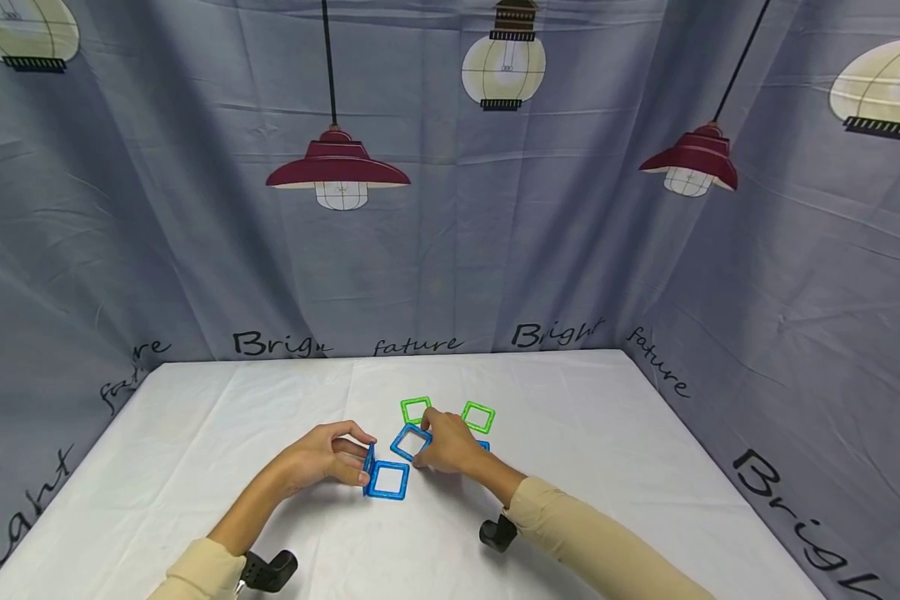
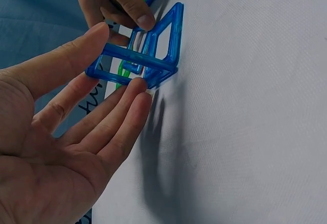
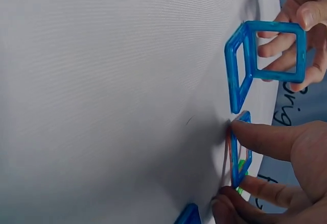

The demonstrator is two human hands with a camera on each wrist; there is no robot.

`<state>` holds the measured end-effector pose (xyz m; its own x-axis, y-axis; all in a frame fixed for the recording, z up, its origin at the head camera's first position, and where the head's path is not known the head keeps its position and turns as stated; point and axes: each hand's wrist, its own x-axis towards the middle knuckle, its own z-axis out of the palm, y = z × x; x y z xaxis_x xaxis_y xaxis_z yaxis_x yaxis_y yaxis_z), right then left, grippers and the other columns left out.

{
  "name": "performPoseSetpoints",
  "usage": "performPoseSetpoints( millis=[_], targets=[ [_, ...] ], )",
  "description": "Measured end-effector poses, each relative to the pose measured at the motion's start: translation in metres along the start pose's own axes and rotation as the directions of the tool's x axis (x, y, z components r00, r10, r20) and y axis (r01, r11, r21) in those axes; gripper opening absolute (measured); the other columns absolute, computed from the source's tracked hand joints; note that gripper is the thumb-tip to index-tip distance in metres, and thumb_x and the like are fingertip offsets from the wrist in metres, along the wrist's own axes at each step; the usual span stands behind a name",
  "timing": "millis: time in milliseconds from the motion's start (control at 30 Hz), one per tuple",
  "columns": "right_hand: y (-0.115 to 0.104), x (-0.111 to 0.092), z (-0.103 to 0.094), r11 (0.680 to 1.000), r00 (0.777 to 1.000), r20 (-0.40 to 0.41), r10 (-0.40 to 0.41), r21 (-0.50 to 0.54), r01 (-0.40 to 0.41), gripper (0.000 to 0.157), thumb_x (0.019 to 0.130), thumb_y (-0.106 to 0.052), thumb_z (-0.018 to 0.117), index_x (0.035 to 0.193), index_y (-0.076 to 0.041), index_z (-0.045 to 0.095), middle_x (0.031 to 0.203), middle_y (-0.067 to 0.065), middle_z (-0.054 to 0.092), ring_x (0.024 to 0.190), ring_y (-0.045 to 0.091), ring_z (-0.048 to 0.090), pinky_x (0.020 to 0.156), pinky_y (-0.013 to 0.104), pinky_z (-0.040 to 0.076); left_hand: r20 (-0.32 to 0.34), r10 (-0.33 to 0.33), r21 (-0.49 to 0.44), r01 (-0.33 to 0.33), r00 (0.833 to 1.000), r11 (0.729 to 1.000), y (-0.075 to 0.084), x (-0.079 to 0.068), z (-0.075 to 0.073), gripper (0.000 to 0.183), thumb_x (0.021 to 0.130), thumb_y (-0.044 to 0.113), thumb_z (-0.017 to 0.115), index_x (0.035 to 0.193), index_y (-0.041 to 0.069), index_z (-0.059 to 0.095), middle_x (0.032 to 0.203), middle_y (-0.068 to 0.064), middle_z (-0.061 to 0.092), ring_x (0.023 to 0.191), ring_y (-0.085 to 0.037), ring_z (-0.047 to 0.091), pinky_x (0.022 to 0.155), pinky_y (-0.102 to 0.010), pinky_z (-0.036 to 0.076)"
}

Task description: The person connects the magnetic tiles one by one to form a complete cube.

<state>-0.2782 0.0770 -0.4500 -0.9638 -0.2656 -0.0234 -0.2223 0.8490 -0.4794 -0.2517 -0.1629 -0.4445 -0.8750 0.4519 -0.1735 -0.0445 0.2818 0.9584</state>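
My left hand (image 1: 318,457) pinches a blue square magnetic tile (image 2: 135,57) between thumb and fingers, holding it upright. Along its lower edge it meets a second blue tile (image 1: 387,497) lying flat on the white table, so the two form an L. My right hand (image 1: 450,446) pinches a third blue tile (image 3: 234,157) by its edges, just beyond and right of the joined pair. In the right wrist view a small gap shows between this tile and the pair. All the tiles are hollow frames.
Two green square tiles, a left one (image 1: 415,399) and a right one (image 1: 479,406), lie behind my right hand. Another blue tile (image 1: 484,445) is mostly hidden by that hand. A printed curtain (image 1: 450,275) surrounds the white table (image 1: 615,467).
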Motion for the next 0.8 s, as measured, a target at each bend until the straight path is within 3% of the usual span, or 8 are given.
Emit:
performPoseSetpoints(
  millis=[367, 600, 800],
  targets=[
    [-0.007, 0.007, 0.006, 0.997, 0.998, -0.029, -0.057, 0.049, 0.059, 0.05, 0.072, -0.009, 0.091, 0.116, -0.006, 0.068, 0.092, 0.005, 0.065, 0.084, 0.017, 0.055, 0.079, 0.035, 0.052, -0.002, -0.014, -0.014, 0.014, 1.0, 1.0, 0.0, 0.003, -0.001, 0.062, 0.073, 0.0, 0.086, 0.127, -0.008, 0.056, 0.123, -0.027, 0.068, 0.105, -0.031, 0.073, 0.086, -0.039, 0.059],
    [-0.009, 0.007, 0.008, 0.993, 0.996, -0.035, -0.084, 0.083, 0.087, 0.038, 0.078, -0.004, 0.084, 0.113, -0.007, 0.07, 0.087, 0.006, 0.065, 0.077, 0.015, 0.054, 0.068, 0.029, 0.048, 0.004, -0.017, -0.022, 0.017, 1.0, 1.0, 0.001, 0.002, -0.001, 0.063, 0.073, -0.001, 0.087, 0.127, -0.009, 0.056, 0.121, -0.026, 0.069, 0.104, -0.033, 0.073, 0.084, -0.039, 0.06],
    [-0.01, 0.007, 0.012, 0.991, 0.993, -0.065, -0.101, 0.079, 0.106, 0.035, 0.078, -0.002, 0.084, 0.11, -0.005, 0.07, 0.091, 0.008, 0.066, 0.082, 0.017, 0.056, 0.074, 0.032, 0.051, 0.001, -0.02, -0.015, 0.02, 1.0, 1.0, 0.001, 0.003, 0.0, 0.062, 0.073, -0.001, 0.087, 0.126, -0.008, 0.056, 0.121, -0.026, 0.069, 0.104, -0.034, 0.073, 0.084, -0.039, 0.06]
  ],
)
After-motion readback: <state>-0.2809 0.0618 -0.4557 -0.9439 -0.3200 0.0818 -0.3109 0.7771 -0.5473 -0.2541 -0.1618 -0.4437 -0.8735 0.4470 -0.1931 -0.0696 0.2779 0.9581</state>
